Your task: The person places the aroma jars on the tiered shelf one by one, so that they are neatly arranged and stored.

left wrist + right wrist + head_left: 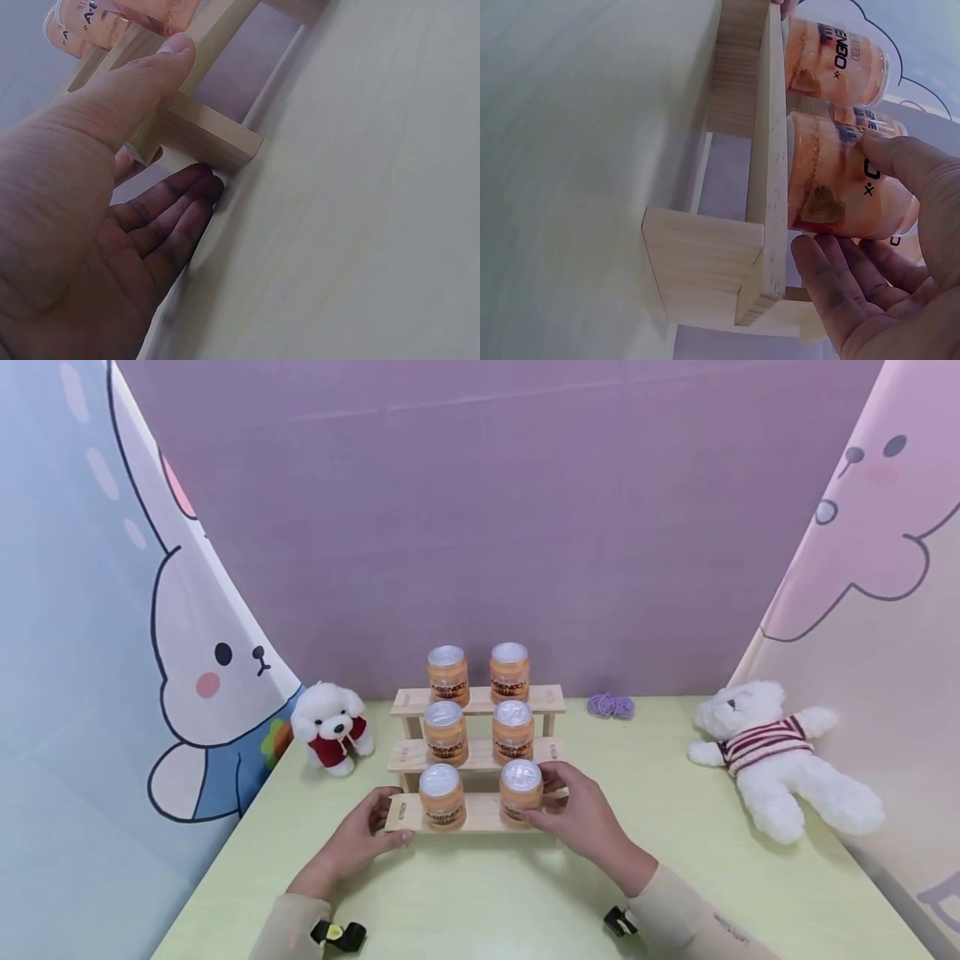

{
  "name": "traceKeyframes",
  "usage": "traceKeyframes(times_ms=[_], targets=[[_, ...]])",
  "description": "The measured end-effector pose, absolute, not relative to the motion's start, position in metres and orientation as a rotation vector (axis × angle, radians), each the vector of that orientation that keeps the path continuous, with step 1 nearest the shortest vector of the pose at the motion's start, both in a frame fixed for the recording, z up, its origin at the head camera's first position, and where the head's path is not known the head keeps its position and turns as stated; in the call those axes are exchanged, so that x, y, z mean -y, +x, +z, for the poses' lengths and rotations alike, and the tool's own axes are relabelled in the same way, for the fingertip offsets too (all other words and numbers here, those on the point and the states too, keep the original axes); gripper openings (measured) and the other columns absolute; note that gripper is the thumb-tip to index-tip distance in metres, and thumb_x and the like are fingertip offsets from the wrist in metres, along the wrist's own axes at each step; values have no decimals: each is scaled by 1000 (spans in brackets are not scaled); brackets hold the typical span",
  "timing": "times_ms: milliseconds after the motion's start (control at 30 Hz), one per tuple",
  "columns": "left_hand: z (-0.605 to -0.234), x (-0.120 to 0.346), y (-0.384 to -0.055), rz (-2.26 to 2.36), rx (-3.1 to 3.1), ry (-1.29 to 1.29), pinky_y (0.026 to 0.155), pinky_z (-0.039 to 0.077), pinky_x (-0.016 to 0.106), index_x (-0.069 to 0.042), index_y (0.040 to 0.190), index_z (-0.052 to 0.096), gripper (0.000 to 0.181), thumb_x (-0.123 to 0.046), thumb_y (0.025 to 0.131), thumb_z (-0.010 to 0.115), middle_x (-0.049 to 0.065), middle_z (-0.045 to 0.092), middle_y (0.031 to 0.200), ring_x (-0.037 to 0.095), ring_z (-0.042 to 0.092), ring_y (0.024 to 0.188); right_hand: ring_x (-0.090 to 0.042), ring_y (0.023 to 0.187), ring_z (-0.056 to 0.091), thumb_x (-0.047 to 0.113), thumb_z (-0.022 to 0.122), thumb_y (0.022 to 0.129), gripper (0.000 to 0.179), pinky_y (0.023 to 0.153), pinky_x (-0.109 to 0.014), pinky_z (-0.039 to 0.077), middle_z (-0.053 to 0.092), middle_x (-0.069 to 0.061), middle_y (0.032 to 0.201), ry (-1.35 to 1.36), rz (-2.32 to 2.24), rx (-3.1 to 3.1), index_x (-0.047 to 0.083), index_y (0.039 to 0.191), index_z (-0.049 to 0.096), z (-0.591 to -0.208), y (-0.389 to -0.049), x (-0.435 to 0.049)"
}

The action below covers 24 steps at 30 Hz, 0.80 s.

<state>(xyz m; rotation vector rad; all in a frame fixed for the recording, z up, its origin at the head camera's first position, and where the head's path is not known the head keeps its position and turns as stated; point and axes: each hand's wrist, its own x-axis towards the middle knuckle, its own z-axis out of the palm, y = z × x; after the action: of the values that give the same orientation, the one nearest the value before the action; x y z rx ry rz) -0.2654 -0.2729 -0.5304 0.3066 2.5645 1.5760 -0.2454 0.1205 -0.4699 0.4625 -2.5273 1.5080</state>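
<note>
A three-step wooden rack [482, 812] stands on the table, with two orange cans with silver lids on each step. My left hand [362, 835] holds the left end of the lowest step. In the left wrist view its thumb [178, 56] lies along the board's front edge, the other fingers behind and below. At the other end, my right hand [581, 814] grips the lowest right can [521, 792] between thumb and fingers. The right wrist view has this can [829, 176] upright with its base at the step. Beside it on that step is the lowest left can [442, 797].
A white plush dog [330, 727] in a red top sits left of the rack. To the right lies a white plush bear [780, 760] in a striped sweater. A purple yarn bundle [611, 705] is at the back, before a purple cloth [510, 527].
</note>
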Motion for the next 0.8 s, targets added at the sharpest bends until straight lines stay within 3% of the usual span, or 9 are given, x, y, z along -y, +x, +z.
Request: traceKeyframes(times_ms=[533, 800], targets=[[-530, 273, -266, 1571, -2569, 314, 106, 46, 43, -17, 147, 50, 75, -29, 85, 90, 5, 65, 125, 22, 62, 115, -20, 99, 67, 9, 97, 74, 66, 80, -33, 61, 67, 3, 110, 491, 1496, 2522, 11, 131, 64, -471, -247, -118], [-533, 275, -267, 1556, -2575, 337, 103, 47, 36, -15, 147, 49, 74, -28, 86, 89, 6, 64, 123, 22, 61, 114, -19, 99, 67, 10, 96, 75, 65, 81, -31, 60, 67, 5, 110, 485, 1503, 2530, 12, 131, 64, -472, -246, -118]])
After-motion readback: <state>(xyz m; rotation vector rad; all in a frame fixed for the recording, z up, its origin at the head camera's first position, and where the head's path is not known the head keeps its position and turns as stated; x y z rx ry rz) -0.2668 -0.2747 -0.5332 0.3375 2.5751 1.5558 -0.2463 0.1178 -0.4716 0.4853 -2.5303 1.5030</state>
